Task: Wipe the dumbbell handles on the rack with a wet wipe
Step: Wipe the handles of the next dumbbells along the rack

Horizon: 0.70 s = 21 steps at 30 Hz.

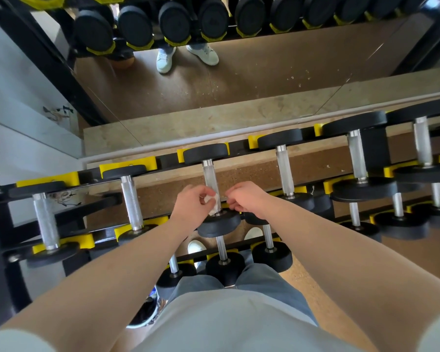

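Two hands are held over the top tier of the rack (167, 161), at the near end of the middle dumbbell (219, 223)

Left hand (192, 203): grip closed, the wet wipe (212, 201) bunched between thumb and fingers and pressed against the lower part of the knurled handle (210, 177), just above the near weight plate

Right hand (244, 199): fingers curled inward just beside the handle on its other side. Whether anything is pinched in that grip, or the wipe's edge is touched, cannot be told

Far stretch of the handle is seen bare, up to the far plate seated by its yellow cradle (182, 153)

Step judged: wiping of this one handle is under way, at its near end. A neighbouring handle to the left (132, 201) and a neighbouring handle to the right (285, 171) are not touched by either hand; smaller dumbbells (222, 265) are seen on a lower tier. Whether any of these is already wiped cannot be read from the metal

Next move, as judged: the wipe is to be wrapped further round the bar and drawn along its length toward the far plate, with enough squeeze for the knurling to be reached. After that, a shift to a neighbouring handle is called for
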Tool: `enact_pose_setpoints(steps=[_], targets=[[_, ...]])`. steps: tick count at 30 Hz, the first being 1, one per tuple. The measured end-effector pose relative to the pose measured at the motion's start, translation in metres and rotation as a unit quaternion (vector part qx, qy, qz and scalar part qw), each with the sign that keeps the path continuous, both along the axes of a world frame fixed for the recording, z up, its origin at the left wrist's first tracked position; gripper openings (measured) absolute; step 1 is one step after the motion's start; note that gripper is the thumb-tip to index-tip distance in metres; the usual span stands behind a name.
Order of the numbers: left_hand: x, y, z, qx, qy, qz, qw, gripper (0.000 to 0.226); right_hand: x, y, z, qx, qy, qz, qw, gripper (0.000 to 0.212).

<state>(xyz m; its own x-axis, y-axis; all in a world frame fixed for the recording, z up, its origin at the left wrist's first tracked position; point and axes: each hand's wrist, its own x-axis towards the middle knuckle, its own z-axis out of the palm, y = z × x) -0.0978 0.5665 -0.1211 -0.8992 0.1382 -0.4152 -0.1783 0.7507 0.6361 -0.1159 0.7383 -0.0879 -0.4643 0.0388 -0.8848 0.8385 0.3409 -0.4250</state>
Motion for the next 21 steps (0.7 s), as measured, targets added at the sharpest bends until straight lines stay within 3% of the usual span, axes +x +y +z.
enact_pose_setpoints(steps=[8,15,21], targets=[[-0.012,0.000,0.000,-0.025,0.049,-0.076,0.996,0.012,-0.003,-0.004,-0.002,0.022,0.007,0.036,0.999,0.029],[-0.041,0.012,0.010,-0.027,0.096,0.022,0.995,0.017,-0.002,0.000,-0.005,0.010,-0.001,0.013,1.000,0.030],[-0.017,0.013,0.007,-0.047,0.080,-0.083,0.992,0.018,0.001,0.003,-0.008,-0.003,-0.001,-0.009,1.000,0.030]])
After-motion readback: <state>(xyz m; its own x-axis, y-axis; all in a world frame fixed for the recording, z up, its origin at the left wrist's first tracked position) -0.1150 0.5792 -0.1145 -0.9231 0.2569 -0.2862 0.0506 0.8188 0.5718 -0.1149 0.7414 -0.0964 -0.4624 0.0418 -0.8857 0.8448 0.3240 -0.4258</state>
